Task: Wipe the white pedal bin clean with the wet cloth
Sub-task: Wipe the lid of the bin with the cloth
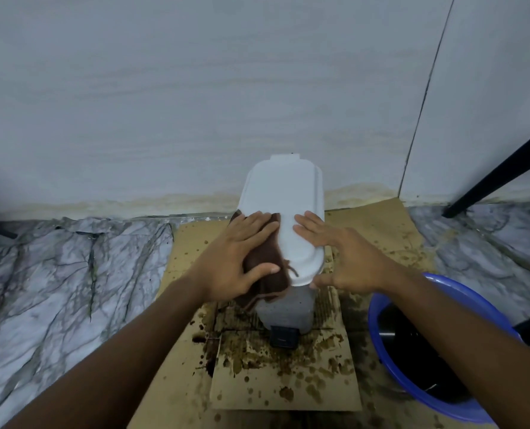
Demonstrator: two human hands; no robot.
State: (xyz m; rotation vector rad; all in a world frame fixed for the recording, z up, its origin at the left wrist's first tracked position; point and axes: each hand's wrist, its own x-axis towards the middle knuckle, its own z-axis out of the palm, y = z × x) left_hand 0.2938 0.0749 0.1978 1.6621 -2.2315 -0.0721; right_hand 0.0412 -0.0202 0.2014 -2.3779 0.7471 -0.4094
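1. The pale wall (pixel 164 103) fills the far half of your view, above a marbled floor (pixel 56 274).
2. A stained cardboard sheet (pixel 288 382) lies on the floor against the wall.
3. A blue basin (pixel 443 408) holding dark water stands at the near right, just beside the cardboard.
4. The white pedal bin (pixel 285 193) stands upright on the cardboard, lid closed, its far end by the wall.
5. Your left hand (pixel 236 252) lies flat on the lid's left side, fingers straight and released, pressing on the wet cloth.
6. Your right hand (pixel 344 255) rests flat on the lid's right side, fingers extended, grasping nothing.
7. The brown cloth (pixel 267 264) drapes over the lid's near left edge.
8. The black pedal (pixel 284 335) juts out at the bin's near foot.
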